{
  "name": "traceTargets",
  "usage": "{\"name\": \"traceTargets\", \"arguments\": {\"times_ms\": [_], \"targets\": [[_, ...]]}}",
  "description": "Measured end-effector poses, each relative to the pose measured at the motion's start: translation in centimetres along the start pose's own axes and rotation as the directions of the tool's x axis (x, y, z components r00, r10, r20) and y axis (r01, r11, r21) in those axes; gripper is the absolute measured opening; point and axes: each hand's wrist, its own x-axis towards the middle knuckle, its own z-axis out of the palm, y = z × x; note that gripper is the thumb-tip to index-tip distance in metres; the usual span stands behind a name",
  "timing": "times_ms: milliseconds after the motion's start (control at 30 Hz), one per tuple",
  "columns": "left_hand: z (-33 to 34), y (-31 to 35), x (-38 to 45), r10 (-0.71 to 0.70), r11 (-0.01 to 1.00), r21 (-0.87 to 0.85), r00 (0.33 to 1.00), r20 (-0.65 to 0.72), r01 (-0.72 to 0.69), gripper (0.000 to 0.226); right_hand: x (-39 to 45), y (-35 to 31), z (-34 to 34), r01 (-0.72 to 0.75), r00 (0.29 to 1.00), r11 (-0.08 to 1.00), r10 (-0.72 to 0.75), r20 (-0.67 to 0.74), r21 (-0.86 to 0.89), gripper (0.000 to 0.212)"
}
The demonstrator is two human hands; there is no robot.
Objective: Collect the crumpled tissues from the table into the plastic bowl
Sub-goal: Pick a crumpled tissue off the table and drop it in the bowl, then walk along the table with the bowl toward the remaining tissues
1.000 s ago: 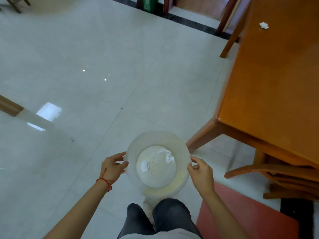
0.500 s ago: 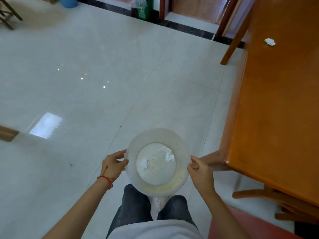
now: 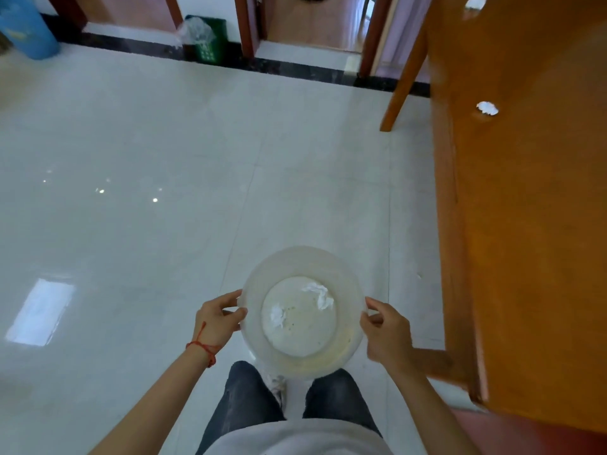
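Observation:
I hold a translucent plastic bowl (image 3: pixel 348 287) over the floor in front of my legs. My left hand (image 3: pixel 218 318) grips its left rim and my right hand (image 3: pixel 386 333) grips its right rim. Two crumpled white tissues lie inside: one (image 3: pixel 320 294) at the upper right of the bottom, one (image 3: pixel 277 316) at the left. On the orange wooden table (image 3: pixel 532 244) to my right lies a crumpled tissue (image 3: pixel 487 108) far ahead. Another tissue (image 3: pixel 474 3) lies farther back at the top edge of the view.
The table's long edge runs along my right side, its near corner (image 3: pixel 478 394) beside my right forearm. A table leg (image 3: pixel 402 83) stands ahead. A green bin (image 3: pixel 206 37) and a blue container (image 3: pixel 24 27) stand by the far wall. Glossy tile floor (image 3: pixel 164 192) stretches left.
I have walked forward along the table with the bowl in both hands. The tissue on the table is closer now, and a second one has come into view beyond it.

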Motion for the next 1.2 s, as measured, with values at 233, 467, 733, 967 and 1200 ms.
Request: {"name": "traceTargets", "arguments": {"times_ms": [233, 467, 733, 967, 1200], "targets": [[0.3, 5.9, 8.2, 0.029, 0.999, 0.019, 0.998, 0.059, -0.030, 0.040, 6.8, -3.6, 0.1, -0.019, 0.997, 0.999, 0.021, -0.072, 0.035, 0.033], [4.1, 12.7, 16.9, 0.031, 0.999, 0.030, 0.995, 0.092, -0.034, 0.040, 17.4, -5.6, -2.3, 0.000, 0.993, 1.000, 0.003, -0.117, 0.022, 0.033], [7.0, 21.9, 25.1, 0.074, 0.994, 0.074, 0.993, 0.094, -0.081, 0.038, 27.8, -9.4, -5.4, 0.024, 0.989, 1.000, -0.025, -0.144, -0.006, 0.033], [8.3, 28.7, 33.6, 0.098, 0.989, 0.097, 0.980, 0.173, -0.116, 0.039, 35.6, -12.9, -6.2, -0.048, 0.975, 0.998, 0.057, -0.213, 0.048, 0.034], [9.2, 36.6, 43.5, 0.141, 0.968, 0.155, 0.941, 0.307, -0.195, 0.039, 43.0, -16.7, -5.4, -0.126, 0.931, 0.986, 0.154, -0.332, 0.106, 0.033]]}}
